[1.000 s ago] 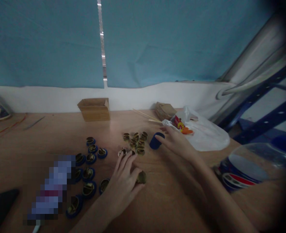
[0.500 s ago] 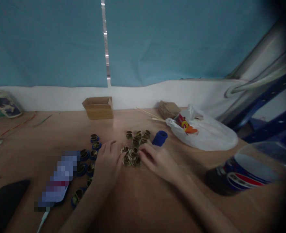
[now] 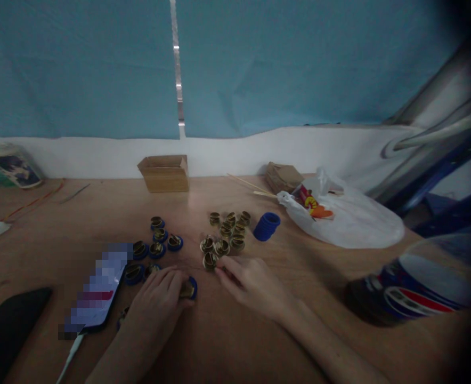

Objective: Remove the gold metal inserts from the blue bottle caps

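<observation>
My left hand (image 3: 159,296) is closed, thumb and fingers around a round brass-coloured metal piece with a blue ring (image 3: 189,288), low over the table. Behind it stand several similar blue-ringed metal pieces (image 3: 175,242), some partly covered by the hand. My right hand (image 3: 255,282) has its thumb and fingertips pinched together at the near edge of a cluster of bare brass-coloured slotted pieces (image 3: 221,247). Whatever lies between those fingertips is mostly hidden. Beyond that cluster, a leaning stack of blue rings (image 3: 266,226) rests on the table.
Left of my left hand lies a phone (image 3: 99,290) with a white cable, beside a dark flat object (image 3: 14,330). A cardboard box (image 3: 165,175) stands at the back. On the right are a white plastic bag (image 3: 355,218) and a bottle with a blue label (image 3: 403,290).
My left hand has drawn back from the cluster toward me and left, and a blue-ringed piece now shows in its fingers. My right hand has shifted slightly nearer to me.
</observation>
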A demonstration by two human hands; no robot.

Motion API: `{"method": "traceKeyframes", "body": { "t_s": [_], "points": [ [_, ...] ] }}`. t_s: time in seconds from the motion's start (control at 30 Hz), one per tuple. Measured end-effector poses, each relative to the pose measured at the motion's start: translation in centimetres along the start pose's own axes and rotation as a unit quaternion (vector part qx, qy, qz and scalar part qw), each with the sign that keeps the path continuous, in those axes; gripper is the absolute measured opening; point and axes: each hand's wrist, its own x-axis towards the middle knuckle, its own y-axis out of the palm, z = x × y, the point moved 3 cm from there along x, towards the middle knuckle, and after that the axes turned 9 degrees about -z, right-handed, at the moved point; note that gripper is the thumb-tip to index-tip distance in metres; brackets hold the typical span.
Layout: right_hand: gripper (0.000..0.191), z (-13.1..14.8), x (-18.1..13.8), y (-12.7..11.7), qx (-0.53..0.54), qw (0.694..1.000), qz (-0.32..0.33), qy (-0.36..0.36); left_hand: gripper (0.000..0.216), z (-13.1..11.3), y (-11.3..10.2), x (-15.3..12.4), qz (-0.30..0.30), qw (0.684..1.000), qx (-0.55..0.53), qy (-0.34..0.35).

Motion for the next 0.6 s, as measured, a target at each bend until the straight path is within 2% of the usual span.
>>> {"method": "traceKeyframes", "body": {
  "t_s": [0.1, 0.2, 0.27, 0.37, 0.47, 0.53, 0.6],
  "points": [
    [0.017, 0.0, -0.1, -0.3, 0.082, 0.993, -0.044, 0.066, 0.027, -1.0, -0.4, 1.4, -0.033, 0.992, -0.120, -0.034],
    [0.015, 0.2, -0.2, -0.6, 0.166, 0.974, -0.095, 0.118, 0.025, -1.7, -0.5, 3.1, -0.064, 0.967, -0.240, -0.047],
    [0.012, 0.4, -0.3, -0.6, 0.205, 0.965, -0.111, 0.122, 0.023, -1.9, -0.3, 4.1, -0.094, 0.956, -0.273, -0.061],
    [0.023, 0.6, -0.3, -0.5, 0.231, 0.960, -0.120, 0.105, 0.037, -2.4, 0.4, 4.8, -0.104, 0.932, -0.336, -0.091],
    [0.019, 0.3, -0.3, -0.4, 0.208, 0.964, -0.125, 0.113, 0.041, -3.0, 1.3, 4.8, -0.059, 0.885, -0.446, -0.118],
    [0.015, -0.1, -0.2, -0.5, 0.191, 0.964, -0.133, 0.127, 0.037, -3.2, 1.6, 4.6, -0.022, 0.839, -0.524, -0.144],
    [0.016, -0.3, -0.2, -0.7, 0.182, 0.963, -0.151, 0.129, 0.031, -3.1, 1.7, 4.3, -0.011, 0.798, -0.575, -0.179]
  ]
}}
